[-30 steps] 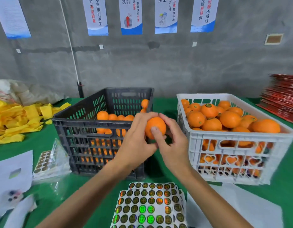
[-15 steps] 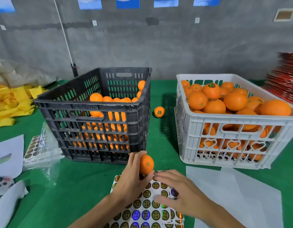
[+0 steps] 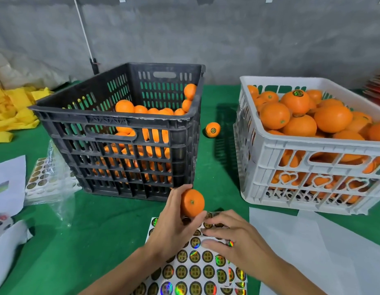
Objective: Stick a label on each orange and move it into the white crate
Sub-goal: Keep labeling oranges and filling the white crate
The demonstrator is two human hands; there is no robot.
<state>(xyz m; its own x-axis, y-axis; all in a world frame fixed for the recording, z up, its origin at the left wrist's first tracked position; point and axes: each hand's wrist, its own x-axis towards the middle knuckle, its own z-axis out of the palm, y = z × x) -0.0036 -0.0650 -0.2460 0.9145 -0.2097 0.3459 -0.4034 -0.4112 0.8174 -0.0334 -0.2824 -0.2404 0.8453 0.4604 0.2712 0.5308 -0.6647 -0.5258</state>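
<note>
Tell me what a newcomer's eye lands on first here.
Two slatted plastic crates of oranges on the green table: a black crate at centre-left, a fuller white crate on the right. In front, the left hand holds a small round orange above a sheet of shiny round labels, which the right hand touches.

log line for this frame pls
left hand holds orange | right hand fingers on sticker sheet | white crate heaped | stray labelled orange on table
</note>
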